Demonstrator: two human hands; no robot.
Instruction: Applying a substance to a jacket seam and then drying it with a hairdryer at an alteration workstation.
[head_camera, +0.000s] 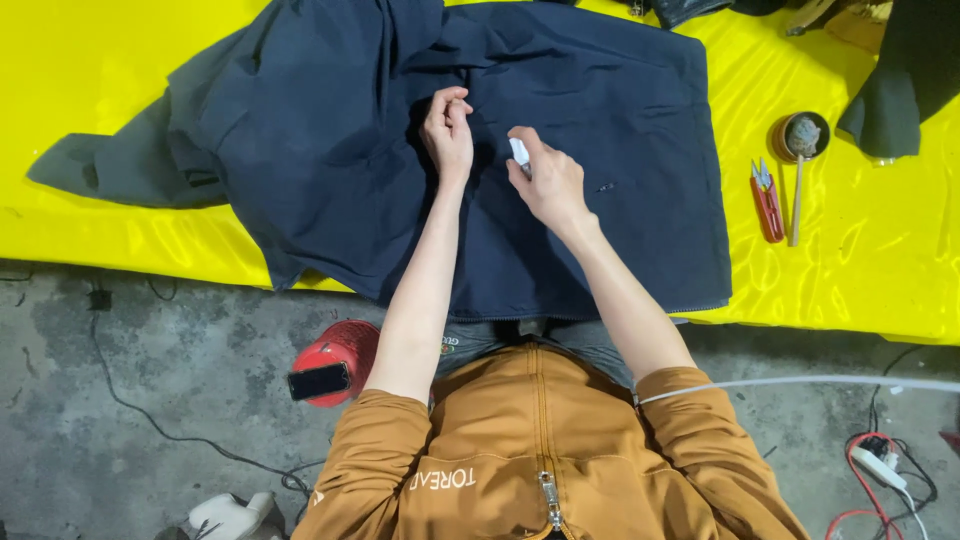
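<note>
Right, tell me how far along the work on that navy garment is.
Done: the navy garment lies spread over the yellow table cover. In hand: the left hand pinches the fabric near the middle, while the right hand holds a small white object just beside it. Left: cannot tell; the red snips lie untouched at the right, and no finished marks show.

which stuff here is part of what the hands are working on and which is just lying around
In use:
- dark navy jacket, pinched by the left hand
- small white object in the right hand

Lying about:
- red snips
- round tin with a stick
- phone on a red stool
- power strip on the floor
</note>
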